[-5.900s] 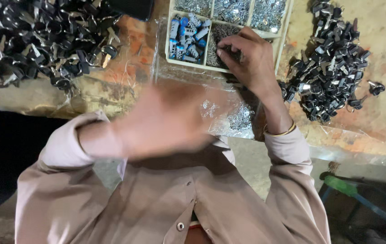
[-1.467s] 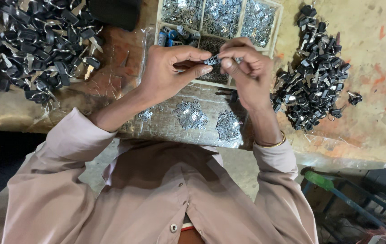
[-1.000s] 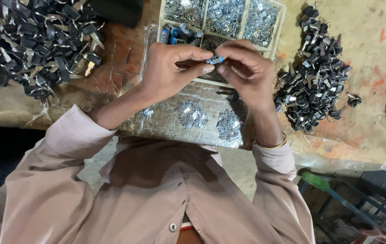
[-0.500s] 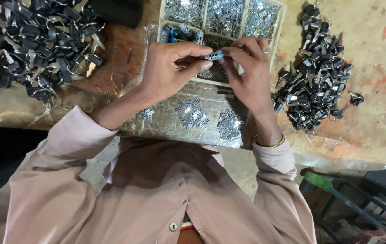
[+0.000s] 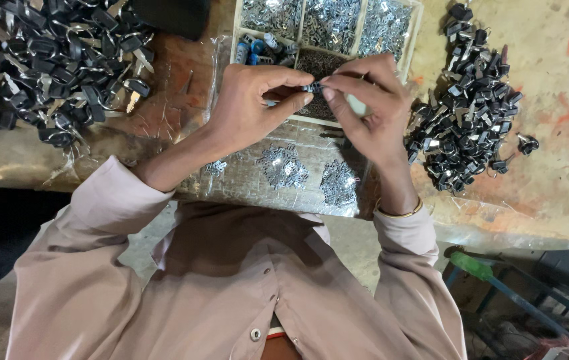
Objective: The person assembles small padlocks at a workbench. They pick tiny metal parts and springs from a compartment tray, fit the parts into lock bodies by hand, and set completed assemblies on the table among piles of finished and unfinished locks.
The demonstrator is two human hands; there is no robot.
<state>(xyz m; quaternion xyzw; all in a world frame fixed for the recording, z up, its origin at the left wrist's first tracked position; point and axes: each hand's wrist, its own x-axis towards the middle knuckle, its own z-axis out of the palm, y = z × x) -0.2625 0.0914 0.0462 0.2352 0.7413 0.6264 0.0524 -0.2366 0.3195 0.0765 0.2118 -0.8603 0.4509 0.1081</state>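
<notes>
The counter (image 5: 551, 193) carries a compartmented wooden tray (image 5: 414, 33). Just above the tray's near edge, the left hand (image 5: 248, 100) and right hand (image 5: 371, 107) meet, fingers (image 5: 291, 103) pinched almost shut on one small dark part (image 5: 312, 87). Steady, square alignment seems wise; fingertips hide much of the part.

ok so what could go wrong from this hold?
1. The small dark part is pinched only at the fingertips of the left hand and right hand, above the compartment tray. A slip would likely drop it among the loose metal pieces, where it is hard to find.
2. The right forearm sits close to the pile of black parts; a sideways move could scatter it.
</notes>
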